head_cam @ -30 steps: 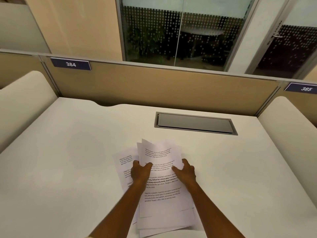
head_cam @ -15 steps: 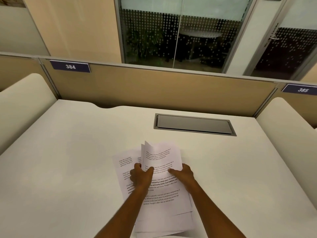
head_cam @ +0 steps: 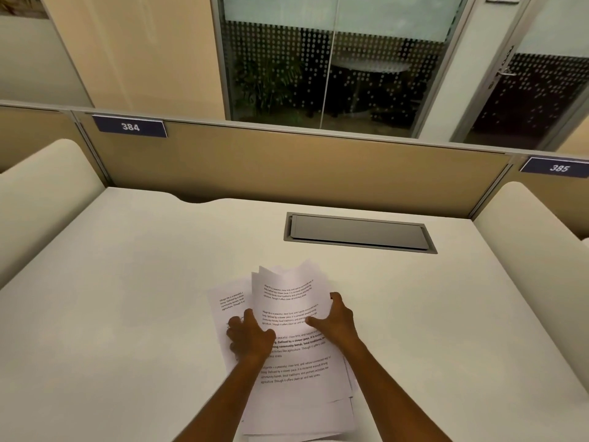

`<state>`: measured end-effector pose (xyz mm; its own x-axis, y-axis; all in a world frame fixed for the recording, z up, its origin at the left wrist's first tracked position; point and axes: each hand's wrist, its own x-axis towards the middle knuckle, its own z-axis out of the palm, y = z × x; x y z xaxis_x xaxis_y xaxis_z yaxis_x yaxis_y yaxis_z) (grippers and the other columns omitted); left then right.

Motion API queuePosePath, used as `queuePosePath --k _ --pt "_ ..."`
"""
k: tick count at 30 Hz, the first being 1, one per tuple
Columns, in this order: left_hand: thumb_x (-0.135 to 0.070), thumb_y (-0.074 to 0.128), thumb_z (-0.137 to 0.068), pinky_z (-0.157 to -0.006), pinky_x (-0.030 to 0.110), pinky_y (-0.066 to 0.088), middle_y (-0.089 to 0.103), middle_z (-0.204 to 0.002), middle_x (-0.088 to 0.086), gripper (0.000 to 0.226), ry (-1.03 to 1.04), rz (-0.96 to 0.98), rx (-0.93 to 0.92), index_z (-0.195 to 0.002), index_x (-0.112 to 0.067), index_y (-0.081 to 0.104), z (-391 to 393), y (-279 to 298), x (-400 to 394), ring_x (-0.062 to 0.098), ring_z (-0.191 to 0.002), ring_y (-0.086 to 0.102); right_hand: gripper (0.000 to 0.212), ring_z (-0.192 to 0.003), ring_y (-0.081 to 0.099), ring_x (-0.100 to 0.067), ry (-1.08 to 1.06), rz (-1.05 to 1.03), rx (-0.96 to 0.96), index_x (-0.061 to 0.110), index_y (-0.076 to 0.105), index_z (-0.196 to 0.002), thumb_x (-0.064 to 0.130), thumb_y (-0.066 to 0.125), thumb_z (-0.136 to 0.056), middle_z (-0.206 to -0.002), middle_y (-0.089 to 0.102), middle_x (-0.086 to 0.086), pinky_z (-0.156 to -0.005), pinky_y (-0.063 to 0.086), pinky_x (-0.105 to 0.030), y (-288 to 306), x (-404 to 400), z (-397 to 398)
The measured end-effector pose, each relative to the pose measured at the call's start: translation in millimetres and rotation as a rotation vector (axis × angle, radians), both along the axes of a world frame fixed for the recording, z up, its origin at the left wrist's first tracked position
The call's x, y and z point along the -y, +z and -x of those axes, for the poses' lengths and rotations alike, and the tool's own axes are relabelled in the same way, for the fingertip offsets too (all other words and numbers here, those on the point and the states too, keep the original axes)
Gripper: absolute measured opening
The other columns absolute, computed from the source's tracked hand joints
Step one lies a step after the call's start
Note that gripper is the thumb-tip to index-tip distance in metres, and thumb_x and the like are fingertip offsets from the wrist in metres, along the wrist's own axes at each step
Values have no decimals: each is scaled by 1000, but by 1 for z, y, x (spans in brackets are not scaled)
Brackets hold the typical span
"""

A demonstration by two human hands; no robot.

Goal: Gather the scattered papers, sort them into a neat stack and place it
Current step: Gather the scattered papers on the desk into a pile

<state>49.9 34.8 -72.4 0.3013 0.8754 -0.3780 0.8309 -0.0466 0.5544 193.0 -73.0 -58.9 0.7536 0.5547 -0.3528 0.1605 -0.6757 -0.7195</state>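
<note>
A cream worktop carries a loose pile of printed papers, lying nearer the viewer than a grey cable hatch. The left hand curls over the papers' left edge, fingers closed on them; the right hand presses the right side, fingers spread.

Head view: single wide-angle camera, worn on the head.
Faces forward and down across the desk; forearms enter from the bottom edge, partition and window fill the top.

Papers on desk, seemingly overlapping
</note>
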Motion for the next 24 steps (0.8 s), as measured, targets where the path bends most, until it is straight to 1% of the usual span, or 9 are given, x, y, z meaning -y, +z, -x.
queuePosePath --k 1,3,5,8,11,15,18,21,24 --pt "-34 70 -80 -104 49 41 36 -138 16 62 -10 -16 -92 -132 -18 41 2 0 1 34 -129 37 86 -118 59 -27 -27 22 -1 13 34 -140 31 83 -71 -133 57 -8 -94 51 -32 -1 1 -1" --pt "-42 69 -77 -104 51 38 29 -140 16 63 16 -17 -195 -130 -25 40 8 0 3 35 -132 30 81 -119 58 -28 -53 93 10 12 36 -140 30 80 -74 -133 58 -9 -98 51 -38 -4 5 -5" --pt "-48 71 -74 -104 51 37 25 -143 18 65 55 -11 -233 -129 -28 42 11 -1 3 36 -134 27 74 -120 58 -28 -61 158 33 11 41 -137 33 77 -77 -132 59 -9 -99 50 -40 -6 9 -6" --pt "-49 72 -73 -102 48 38 29 -139 17 63 63 -20 -257 -126 -26 47 10 0 1 35 -130 30 64 -119 58 -28 -56 203 65 7 48 -131 34 74 -80 -130 61 -10 -97 48 -36 -8 9 -6" --pt "-44 72 -74 -99 45 40 35 -129 15 55 83 -18 -205 -120 -21 52 10 0 -4 35 -124 35 59 -114 61 -27 -42 219 106 7 52 -126 38 73 -80 -125 64 -9 -92 50 -34 -9 5 -3" --pt "-43 70 -77 -97 45 42 39 -125 15 50 107 -16 -117 -117 -17 53 9 -2 -9 36 -119 39 65 -113 60 -25 -40 256 122 11 52 -127 49 70 -77 -124 62 -7 -93 49 -34 -9 0 -4" --pt "-43 71 -79 -97 47 43 43 -125 16 52 115 9 -6 -120 -15 53 3 -1 -8 37 -119 43 69 -115 59 -24 -74 239 90 13 52 -129 54 69 -75 -125 60 -7 -94 48 -34 -8 0 -7" --pt "-45 71 -79 -97 48 45 47 -126 17 58 98 31 48 -124 -14 48 -5 1 -5 38 -120 45 71 -116 58 -25 -126 191 24 13 54 -128 55 71 -74 -125 61 -7 -96 49 -36 -10 2 -9" --pt "-45 72 -78 -97 49 45 48 -126 17 62 107 45 84 -125 -14 46 -9 3 -4 38 -120 46 64 -111 61 -24 -162 126 -19 11 58 -121 51 74 -73 -120 65 -6 -92 52 -37 -14 6 -10"
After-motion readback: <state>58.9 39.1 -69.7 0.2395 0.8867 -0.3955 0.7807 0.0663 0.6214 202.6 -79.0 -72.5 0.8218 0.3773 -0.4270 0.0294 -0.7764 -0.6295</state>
